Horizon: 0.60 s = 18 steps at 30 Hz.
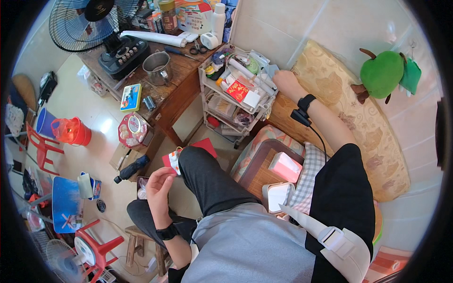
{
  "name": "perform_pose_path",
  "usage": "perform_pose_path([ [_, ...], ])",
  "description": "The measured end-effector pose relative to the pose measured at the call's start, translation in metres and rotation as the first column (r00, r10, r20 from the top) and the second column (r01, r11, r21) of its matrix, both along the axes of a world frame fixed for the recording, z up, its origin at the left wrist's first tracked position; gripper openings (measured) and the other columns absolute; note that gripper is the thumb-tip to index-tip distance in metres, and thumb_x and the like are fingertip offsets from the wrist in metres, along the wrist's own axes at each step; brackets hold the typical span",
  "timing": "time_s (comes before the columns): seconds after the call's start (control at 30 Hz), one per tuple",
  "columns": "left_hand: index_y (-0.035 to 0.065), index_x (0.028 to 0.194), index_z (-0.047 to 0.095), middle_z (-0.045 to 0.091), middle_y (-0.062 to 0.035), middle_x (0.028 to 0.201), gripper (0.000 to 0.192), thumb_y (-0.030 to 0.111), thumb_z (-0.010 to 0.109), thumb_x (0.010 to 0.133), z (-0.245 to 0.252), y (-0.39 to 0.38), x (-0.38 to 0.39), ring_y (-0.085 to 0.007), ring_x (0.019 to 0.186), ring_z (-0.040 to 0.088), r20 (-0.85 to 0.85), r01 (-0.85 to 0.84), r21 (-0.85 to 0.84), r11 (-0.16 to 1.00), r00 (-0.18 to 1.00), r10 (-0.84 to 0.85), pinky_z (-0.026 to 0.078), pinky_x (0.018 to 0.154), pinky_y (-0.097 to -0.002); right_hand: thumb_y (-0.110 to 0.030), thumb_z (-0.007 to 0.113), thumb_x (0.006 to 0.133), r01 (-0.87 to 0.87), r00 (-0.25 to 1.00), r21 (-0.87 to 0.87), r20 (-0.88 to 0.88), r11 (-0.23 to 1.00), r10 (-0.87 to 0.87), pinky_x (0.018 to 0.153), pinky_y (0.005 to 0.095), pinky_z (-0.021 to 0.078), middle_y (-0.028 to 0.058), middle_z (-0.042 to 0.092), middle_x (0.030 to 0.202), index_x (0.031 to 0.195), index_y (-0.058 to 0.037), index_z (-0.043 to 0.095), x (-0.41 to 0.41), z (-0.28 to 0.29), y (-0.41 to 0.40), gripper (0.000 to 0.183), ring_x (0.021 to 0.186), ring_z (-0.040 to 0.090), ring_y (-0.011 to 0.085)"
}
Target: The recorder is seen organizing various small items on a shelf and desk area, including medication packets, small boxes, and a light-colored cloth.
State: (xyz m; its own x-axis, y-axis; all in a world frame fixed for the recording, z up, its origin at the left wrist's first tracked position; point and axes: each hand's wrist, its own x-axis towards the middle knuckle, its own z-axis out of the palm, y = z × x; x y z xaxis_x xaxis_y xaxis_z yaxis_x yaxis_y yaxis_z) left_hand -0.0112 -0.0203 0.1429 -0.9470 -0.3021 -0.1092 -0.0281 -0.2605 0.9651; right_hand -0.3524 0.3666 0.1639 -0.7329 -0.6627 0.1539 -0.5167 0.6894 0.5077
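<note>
My left hand [160, 187] is raised beside my bent knee, its fingers half curled. Its fingertips meet the lower edge of a small white patterned cloth piece [174, 162] with a yellow loop; whether they grip it is unclear. Behind that cloth lies a red sheet [205, 145], partly covered by my knee. My right hand [285, 84] reaches to the corner of a white rolling cart [212, 85], its fingers curled and partly hidden. Against them is a pale blue piece [271, 70]. The cart's top tier holds a red packet [236, 90], a white tube [242, 66] and a small white box [251, 99].
A worn wooden desk [184, 76] carries a black fan [124, 56], a metal mug [157, 69], scissors [198, 48] and a yellow-edged box [130, 97]. Right of my legs, a brown tray [256, 162] holds a pink box [285, 167]. A floral padded board [354, 123] leans along the wall.
</note>
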Motion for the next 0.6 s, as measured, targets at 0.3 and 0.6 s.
perform_pose_path([
  [0.3, -0.0008, 0.101, 0.056, 0.06, -0.0053, 0.097, 0.019, -0.003, 0.057, 0.082, -0.004, 0.001, -0.005, -0.0121, 0.089, 0.058, 0.008, 0.033, 0.012, 0.999, 0.999, -0.033, 0.043, 0.08, -0.0214, -0.003, 0.054, 0.069, 0.085, 0.986, -0.021, 0.148, 0.996, -0.081, 0.066, 0.0372, 0.0497, 0.0134, 0.058, 0.076, 0.069, -0.0018, 0.061, 0.013, 0.007, -0.005, 0.007, 0.075, 0.061, 0.029],
  [0.6, -0.0014, 0.099, 0.057, 0.062, -0.006, 0.094, 0.016, -0.001, 0.056, 0.083, -0.006, -0.01, -0.001, -0.0124, 0.087, 0.058, 0.005, -0.059, 0.022, 0.998, 0.998, 0.058, 0.044, 0.08, -0.0231, -0.007, 0.058, 0.074, 0.036, 0.967, -0.669, 0.211, 0.742, 0.143, 0.058, 0.0331, 0.0472, 0.0135, 0.062, 0.071, 0.081, -0.0042, 0.065, 0.07, 0.042, -0.049, 0.011, 0.066, 0.061, 0.0267],
])
